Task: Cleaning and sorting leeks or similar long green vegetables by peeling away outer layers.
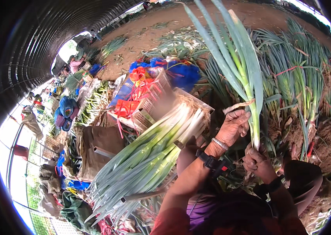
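Observation:
A big green onion or leek (253, 96) stands upright in front of me, its broad green leaves fanning toward the top. Low on its white stem, my right hand (257, 163) is closed around the root end. Beside the stem my left hand (234, 126) has its fingers curled together, pinching a withered pale leaf (239, 105) that still joins the stalk. To the left lies a large pile of trimmed leeks (153, 156), white ends and roots pointing up and away, resting across metal bars (144, 196).
Bundles of untrimmed leeks (298, 78) stand at the right, some tied with red string. Left of centre are pale plastic crates (159, 88) with red ribbon (128, 107) and blue netting (183, 74). A brown sack (102, 147) sits beyond the pile. Other people (75, 64) work far left.

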The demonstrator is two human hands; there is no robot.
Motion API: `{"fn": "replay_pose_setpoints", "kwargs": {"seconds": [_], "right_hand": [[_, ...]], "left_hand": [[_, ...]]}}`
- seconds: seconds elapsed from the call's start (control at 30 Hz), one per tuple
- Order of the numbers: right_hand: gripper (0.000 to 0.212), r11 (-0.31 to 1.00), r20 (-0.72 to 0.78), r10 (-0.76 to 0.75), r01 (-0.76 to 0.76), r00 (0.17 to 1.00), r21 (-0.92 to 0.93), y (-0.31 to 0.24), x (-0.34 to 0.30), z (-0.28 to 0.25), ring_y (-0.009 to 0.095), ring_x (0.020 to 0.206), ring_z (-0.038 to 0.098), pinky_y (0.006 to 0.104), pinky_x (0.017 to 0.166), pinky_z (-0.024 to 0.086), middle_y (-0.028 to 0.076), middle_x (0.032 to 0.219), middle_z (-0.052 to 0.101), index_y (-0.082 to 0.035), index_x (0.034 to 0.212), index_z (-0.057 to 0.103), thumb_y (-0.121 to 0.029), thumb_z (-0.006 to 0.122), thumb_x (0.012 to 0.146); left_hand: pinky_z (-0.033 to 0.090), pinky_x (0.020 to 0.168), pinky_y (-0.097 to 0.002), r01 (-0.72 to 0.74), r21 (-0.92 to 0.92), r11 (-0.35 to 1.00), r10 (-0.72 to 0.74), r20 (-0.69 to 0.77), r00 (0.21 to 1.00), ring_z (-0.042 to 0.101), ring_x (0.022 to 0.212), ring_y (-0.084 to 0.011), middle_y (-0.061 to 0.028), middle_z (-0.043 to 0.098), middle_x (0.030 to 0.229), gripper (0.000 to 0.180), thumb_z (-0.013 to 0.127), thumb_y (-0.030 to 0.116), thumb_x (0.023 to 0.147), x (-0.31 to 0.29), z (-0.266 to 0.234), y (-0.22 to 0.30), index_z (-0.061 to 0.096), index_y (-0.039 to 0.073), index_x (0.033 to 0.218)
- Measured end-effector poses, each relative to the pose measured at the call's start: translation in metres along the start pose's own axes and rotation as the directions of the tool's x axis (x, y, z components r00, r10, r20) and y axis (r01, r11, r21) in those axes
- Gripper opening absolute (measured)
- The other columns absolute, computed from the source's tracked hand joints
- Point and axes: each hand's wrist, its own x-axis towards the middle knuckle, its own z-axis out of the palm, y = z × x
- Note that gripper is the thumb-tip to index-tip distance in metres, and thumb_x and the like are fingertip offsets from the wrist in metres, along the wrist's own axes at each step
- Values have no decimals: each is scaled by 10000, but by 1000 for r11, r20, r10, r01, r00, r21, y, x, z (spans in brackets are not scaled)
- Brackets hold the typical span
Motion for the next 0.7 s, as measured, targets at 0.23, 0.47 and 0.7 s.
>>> {"fn": "replay_pose_setpoints", "kwargs": {"seconds": [0.23, 0.47, 0.7], "right_hand": [[67, 980, -42, -77, 68, 996, -186, -12, 2, 9, 55, 457, 371, 220, 414, 284, -22, 565, 412, -64, 906, 528, -108, 578, 911], [121, 974, -48, 85, -94, 995, -208, 29, 5, -8, 98, 512, 452, 254, 469, 371, 34, 638, 485, -38, 921, 521, -144, 578, 922], [167, 820, 55, 142, -87, 988, -566, 24, 9, -19, 132, 688, 582, 263, 622, 471, 49, 783, 598, -26, 1029, 544, -153, 570, 924]], "left_hand": [[374, 447, -229, -42, 614, 788, 97, -55, 994, 493, 494, -67, -5, 606, 667, 150, 658, 195, 874, -5, -17, 9, 668, 49, 904], [508, 674, -301, -279, -82, 957, 283, 36, 959, 616, 784, -160, -83, 645, 915, 258, 532, 117, 929, -6, -17, 23, 529, 3, 1161], [283, 410, -172, -139, 49, 989, 138, 31, 990, 439, 447, -31, 16, 616, 705, 124, 641, 146, 885, -8, -23, 21, 658, 46, 958]]}}
